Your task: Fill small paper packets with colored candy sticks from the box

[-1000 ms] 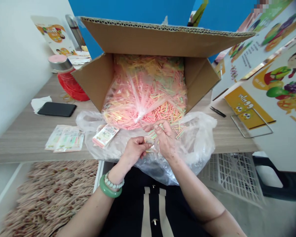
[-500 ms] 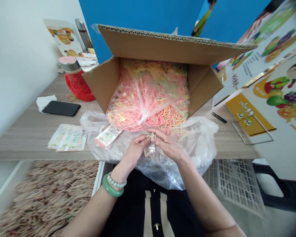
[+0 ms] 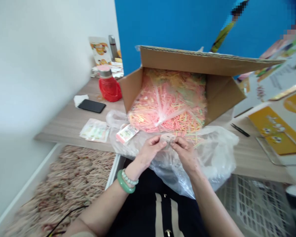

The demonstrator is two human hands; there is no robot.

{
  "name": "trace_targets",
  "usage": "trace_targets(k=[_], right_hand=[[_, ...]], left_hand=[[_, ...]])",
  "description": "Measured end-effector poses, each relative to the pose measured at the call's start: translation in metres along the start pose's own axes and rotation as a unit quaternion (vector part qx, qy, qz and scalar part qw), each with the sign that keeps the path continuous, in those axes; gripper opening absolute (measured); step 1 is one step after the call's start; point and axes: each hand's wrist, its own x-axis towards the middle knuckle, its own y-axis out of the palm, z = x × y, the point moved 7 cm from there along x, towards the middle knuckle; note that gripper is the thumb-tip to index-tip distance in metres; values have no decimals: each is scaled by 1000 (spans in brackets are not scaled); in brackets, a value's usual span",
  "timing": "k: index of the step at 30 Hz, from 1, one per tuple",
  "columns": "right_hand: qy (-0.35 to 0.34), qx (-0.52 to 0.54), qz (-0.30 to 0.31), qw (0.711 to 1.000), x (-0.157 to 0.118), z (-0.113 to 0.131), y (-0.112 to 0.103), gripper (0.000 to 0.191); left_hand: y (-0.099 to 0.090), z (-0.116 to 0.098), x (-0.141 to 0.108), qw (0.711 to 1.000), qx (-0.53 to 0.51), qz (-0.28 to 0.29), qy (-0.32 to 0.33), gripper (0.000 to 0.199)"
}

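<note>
Between them, my left hand (image 3: 150, 149) and my right hand (image 3: 185, 149) pinch a small, pale packet (image 3: 168, 139) by its two sides, over a crumpled clear plastic bag (image 3: 212, 144). Just behind them, an open cardboard box (image 3: 177, 59) holds a clear bag of thin pink, yellow and green sticks (image 3: 172, 98). Some sticks lie loose at the box's front. A printed packet (image 3: 127, 133) rests on the plastic left of my left hand. Farther left, several flat packets (image 3: 94, 130) lie overlapping on the table.
On the table (image 3: 64, 121) are a black phone (image 3: 91, 106), a red-wrapped jar (image 3: 110, 87) and black tweezers (image 3: 240, 130). Printed cartons (image 3: 276, 131) stand right. Below are a bin of wrapped sticks (image 3: 71, 184) and a white crate (image 3: 256, 200).
The view has swung left, so the scene sits farther right. My hands have moved slightly apart, and the small packet now shows raised between my fingertips.
</note>
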Motion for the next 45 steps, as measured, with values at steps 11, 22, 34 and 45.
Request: trace_targets(k=[11,22,34,45], right_hand=[[60,43,150,986,-27,-9,82,23],[-115,-174,166,964,-17,19,123,19],[-207,-550,183,788,16,14,226,40],[-222,-539,182,791,14,12,216,35]], left_hand=[[-59,-20,-31,990,62,-128,23,25],[-251,-129,-49,776,418,-429,200,16],[-254,-128,-33,563,651,-494,124,35],[-176,-100,1,620,731,-282,39,41]])
